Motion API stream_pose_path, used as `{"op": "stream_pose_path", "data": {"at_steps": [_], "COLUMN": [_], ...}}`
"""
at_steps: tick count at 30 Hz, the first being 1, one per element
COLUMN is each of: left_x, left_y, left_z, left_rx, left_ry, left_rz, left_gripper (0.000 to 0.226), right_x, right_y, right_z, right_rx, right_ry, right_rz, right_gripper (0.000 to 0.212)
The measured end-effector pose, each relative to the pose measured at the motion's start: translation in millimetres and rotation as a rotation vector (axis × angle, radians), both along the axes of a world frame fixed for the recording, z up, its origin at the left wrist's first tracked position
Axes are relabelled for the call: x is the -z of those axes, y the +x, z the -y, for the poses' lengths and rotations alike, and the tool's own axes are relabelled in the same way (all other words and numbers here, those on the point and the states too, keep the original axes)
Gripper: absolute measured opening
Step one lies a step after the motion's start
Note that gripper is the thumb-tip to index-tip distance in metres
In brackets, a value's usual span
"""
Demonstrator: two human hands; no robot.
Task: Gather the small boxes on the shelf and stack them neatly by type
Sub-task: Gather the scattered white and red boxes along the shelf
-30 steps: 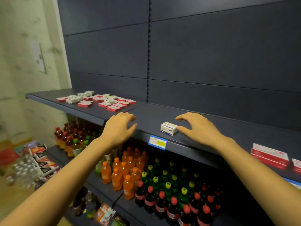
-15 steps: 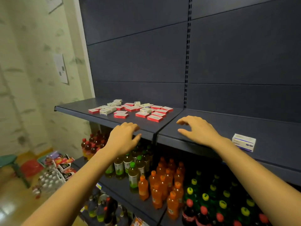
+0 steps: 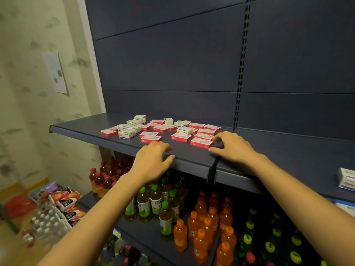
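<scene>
Changed: both hands have travelled left along the shelf. The scatter of small boxes, a second ago well off to the left, now lies just past the fingertips. The lone white box that sat by the right hand is now far off at the right edge of the view.
Left hand: the left hand is at the shelf's front lip, fingers loosely curved, thumb out, holding nothing. Whether it touches the shelf cannot be told.
Right hand: the right hand is spread palm down with arched fingers, and it is empty. Its fingertips are just beside the nearest red box; whether they touch it cannot be told.
Boxes: red boxes and white boxes lie mixed on the left bay of the shelf. Most lie flat and single, some overlap, and a few white ones sit piled at the back left.
Below: bottles of green and orange drink stand on the lower shelves.
Done so far: seemingly none of the sorting, since no tidy stack of one kind shows.
Left to do: likely everything. Red must be pulled from white, each kind squared into stacks, and the lone white box brought over to its kind.
Next step: probably the right hand takes the nearest red box to start a red stack.
</scene>
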State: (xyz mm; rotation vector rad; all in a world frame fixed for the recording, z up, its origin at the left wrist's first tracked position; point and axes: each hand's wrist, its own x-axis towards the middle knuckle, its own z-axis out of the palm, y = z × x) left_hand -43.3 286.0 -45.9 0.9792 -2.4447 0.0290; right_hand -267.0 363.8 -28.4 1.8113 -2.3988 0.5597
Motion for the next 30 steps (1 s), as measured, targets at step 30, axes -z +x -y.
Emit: {"op": "stream_pose_path", "data": {"at_steps": [30], "left_x": [-37.3], "left_y": [-118.2], "left_z": [212.2], "left_rx": [0.547], "left_ry": [0.35], "left_rz": [0.356], "left_gripper": [0.041], "right_x": [-3.9], "right_y": [-14.2], "right_z": [37.6], "right_rx": [0.368], "right_ry": [-0.024], "right_rz": [-0.046], "right_gripper": [0.047]}}
